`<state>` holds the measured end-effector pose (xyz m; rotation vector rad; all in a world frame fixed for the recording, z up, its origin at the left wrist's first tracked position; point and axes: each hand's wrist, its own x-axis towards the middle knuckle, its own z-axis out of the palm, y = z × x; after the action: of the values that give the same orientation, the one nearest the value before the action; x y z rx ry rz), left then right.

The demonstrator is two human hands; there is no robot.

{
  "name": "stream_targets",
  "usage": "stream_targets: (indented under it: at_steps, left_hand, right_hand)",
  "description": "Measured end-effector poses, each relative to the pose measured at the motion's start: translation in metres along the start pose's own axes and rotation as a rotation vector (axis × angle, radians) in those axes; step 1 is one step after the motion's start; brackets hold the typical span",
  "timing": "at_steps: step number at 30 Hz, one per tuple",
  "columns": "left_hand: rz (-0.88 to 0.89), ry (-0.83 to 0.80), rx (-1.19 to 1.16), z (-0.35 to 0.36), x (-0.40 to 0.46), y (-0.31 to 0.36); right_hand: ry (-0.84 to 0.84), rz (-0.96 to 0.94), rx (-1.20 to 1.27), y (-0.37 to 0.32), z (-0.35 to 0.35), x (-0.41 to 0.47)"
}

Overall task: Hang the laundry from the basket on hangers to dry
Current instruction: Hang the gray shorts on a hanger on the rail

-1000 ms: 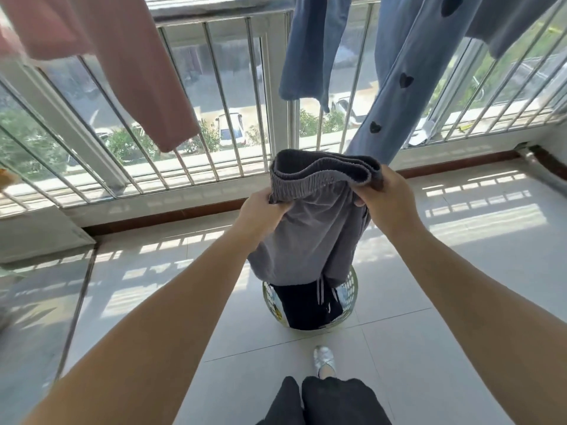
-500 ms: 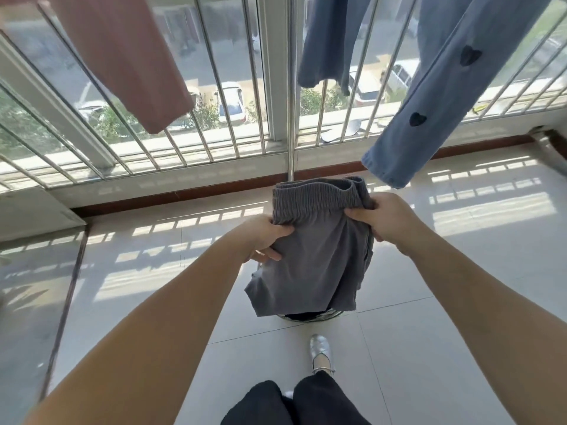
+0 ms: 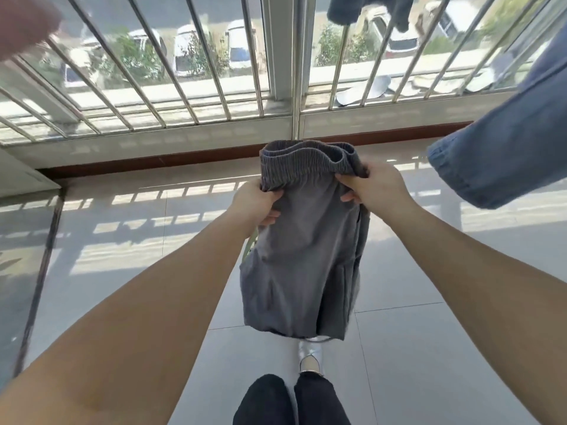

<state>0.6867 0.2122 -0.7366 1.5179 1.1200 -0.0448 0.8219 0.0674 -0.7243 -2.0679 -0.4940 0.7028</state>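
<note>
I hold a pair of grey shorts by the elastic waistband, out in front of me above the floor. My left hand grips the waistband's left side, and my right hand grips its right side. The shorts hang straight down and hide nearly all of the laundry basket; only a thin pale green sliver of its rim shows at the shorts' left edge. No hanger is in view.
A blue denim trouser leg hangs at the right, close to my right arm. A pink garment hangs at the top left. The barred window runs along the far side above a brown skirting. My silver shoe stands on the tiled floor.
My view has tilted downward, so the hanging clothes have slid up and out of frame. The shorts have come lower and nearer, now covering the basket that showed below them before.
</note>
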Motion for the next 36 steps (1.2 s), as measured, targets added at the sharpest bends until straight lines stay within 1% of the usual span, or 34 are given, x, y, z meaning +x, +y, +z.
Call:
stream_targets:
  at_steps: [4,6,13,16,23,25,28,31,34,36]
  left_hand:
    - [0.055,0.060,-0.043,0.006,0.038,-0.010]
    - [0.097,0.098,-0.026,0.008,0.060,-0.019]
    - [0.248,0.169,0.037,0.021,0.123,-0.053]
    - [0.303,0.131,0.022,0.031,0.151,-0.077]
    - [0.386,-0.009,0.089,0.043,0.170,-0.143]
    - [0.419,-0.053,0.122,0.044,0.172,-0.161]
    - [0.523,-0.108,0.201,0.044,0.178,-0.188]
    - [0.640,-0.155,0.334,0.048,0.193,-0.225]
    - [0.651,-0.174,0.432,0.052,0.196,-0.260]
    - [0.617,-0.196,0.467,0.056,0.191,-0.283]
  right_hand:
    - [0.026,-0.172,-0.094,0.018,0.014,0.035]
    - [0.049,-0.238,-0.124,0.031,0.023,0.050]
    - [0.127,-0.304,-0.195,0.084,0.059,0.095]
    - [0.145,-0.282,-0.229,0.110,0.073,0.104]
    - [0.074,-0.220,-0.185,0.180,0.108,0.090]
    - [0.056,-0.255,-0.192,0.200,0.119,0.082]
    - [0.015,-0.391,-0.290,0.230,0.131,0.073]
    - [-0.067,-0.403,-0.365,0.254,0.141,0.062]
    - [-0.146,-0.390,-0.450,0.270,0.150,0.049]
    - [-0.185,-0.390,-0.515,0.282,0.155,0.039]
